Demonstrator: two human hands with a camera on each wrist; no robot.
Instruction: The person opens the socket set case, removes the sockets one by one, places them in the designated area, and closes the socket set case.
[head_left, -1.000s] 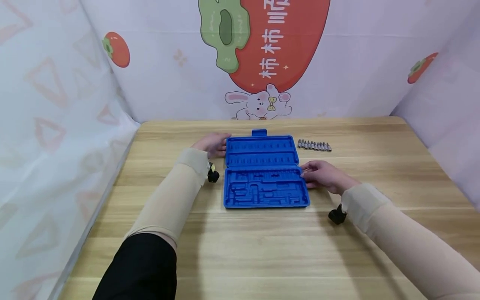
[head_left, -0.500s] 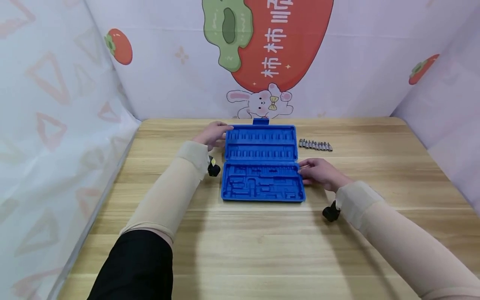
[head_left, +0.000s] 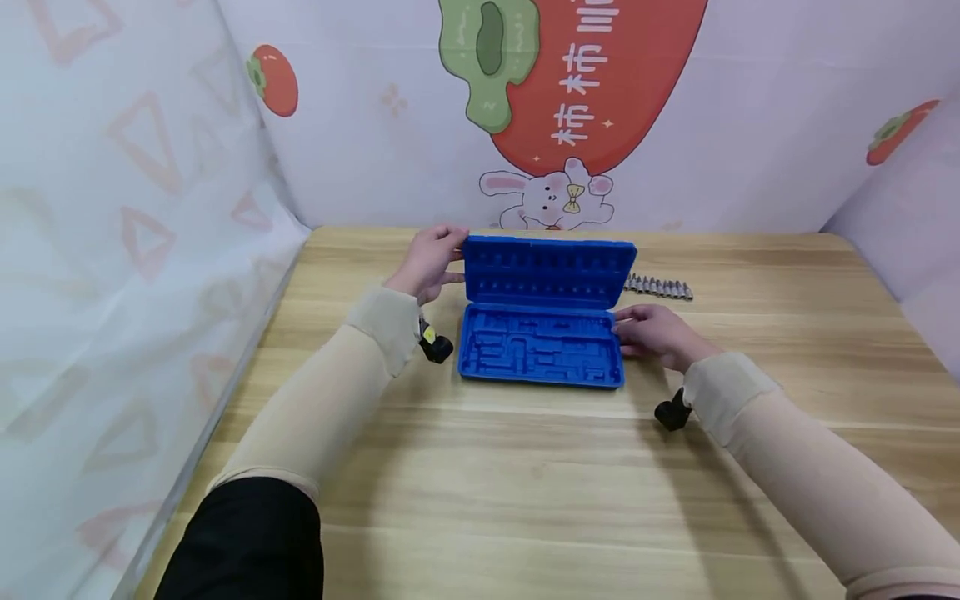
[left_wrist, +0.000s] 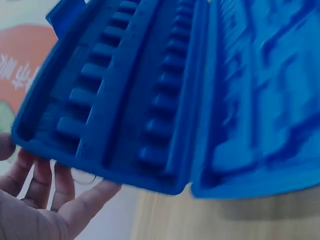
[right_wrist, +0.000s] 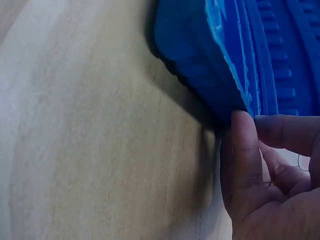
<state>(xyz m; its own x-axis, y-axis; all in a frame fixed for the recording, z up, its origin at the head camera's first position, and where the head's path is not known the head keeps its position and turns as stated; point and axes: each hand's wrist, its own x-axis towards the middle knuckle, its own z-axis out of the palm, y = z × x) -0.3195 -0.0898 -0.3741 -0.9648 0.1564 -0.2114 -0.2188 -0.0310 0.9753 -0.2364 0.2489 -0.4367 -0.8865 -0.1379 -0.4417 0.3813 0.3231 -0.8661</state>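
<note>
A blue plastic tool case has its lid (head_left: pixel 547 271) raised on the hinge, tilted up behind the base (head_left: pixel 540 342), which is moulded with tool-shaped recesses. At the lid's left end, my left hand (head_left: pixel 431 262) holds the edge near the upper corner. The left wrist view shows its fingers partly behind the lid (left_wrist: pixel 120 90) and rows of slots inside. My right hand (head_left: pixel 656 333) holds the base's right end near the hinge. In the right wrist view, thumb and fingertips meet the case's edge, with the thumb against the outer wall (right_wrist: pixel 185 55).
Several small metal bits (head_left: pixel 663 288) lie in a row on the wooden table (head_left: pixel 525 475), right of the lid, which partly overlaps them in the head view. A printed cloth (head_left: pixel 360 125) hangs along the table's back edge. Black wrist cameras (head_left: pixel 672 412) hang below both wrists.
The lid has swung up from lying back to standing tilted, my left hand rising with it. The case has slid slightly away from me. My right hand stays at its right end.
</note>
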